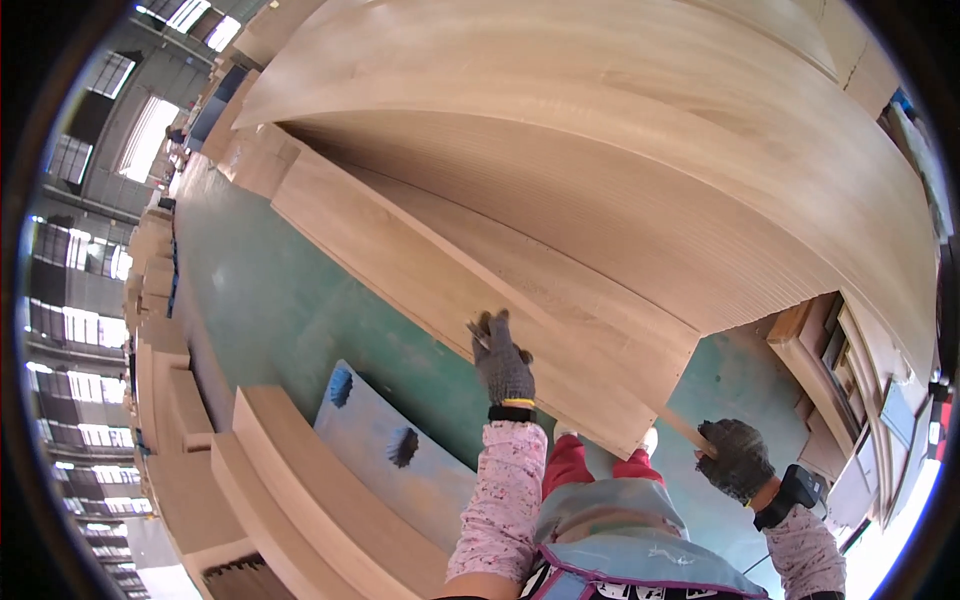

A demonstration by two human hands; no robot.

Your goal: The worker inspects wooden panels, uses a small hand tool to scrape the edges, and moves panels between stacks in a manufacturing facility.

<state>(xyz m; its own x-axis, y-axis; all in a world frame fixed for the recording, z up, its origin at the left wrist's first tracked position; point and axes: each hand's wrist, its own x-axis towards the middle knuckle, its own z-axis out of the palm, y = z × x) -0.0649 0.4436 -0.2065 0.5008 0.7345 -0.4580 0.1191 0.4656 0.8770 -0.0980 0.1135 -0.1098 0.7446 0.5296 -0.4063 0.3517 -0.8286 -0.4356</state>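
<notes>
A long light-wood cabinet-like piece lies before me, with a smooth board [400, 250] along its near side. My left hand [503, 365], in a grey knit glove, rests on that board with its fingers stretched out and slightly apart. Off the board's right end, my right hand [738, 460] in a dark glove is closed around the end of a thin, flat wooden strip [682, 424]. The strip's far end reaches the board's corner. Behind the board is a recess with a finely grooved panel [620, 205], under a broad curved wooden panel [560, 70].
A blue-grey board [375, 440] with two dark holes lies on the green floor [250, 270] at left. Stacked wooden parts [320, 490] stand at lower left. More panels [850, 390] lean at right. A distant person [178, 150] is at upper left.
</notes>
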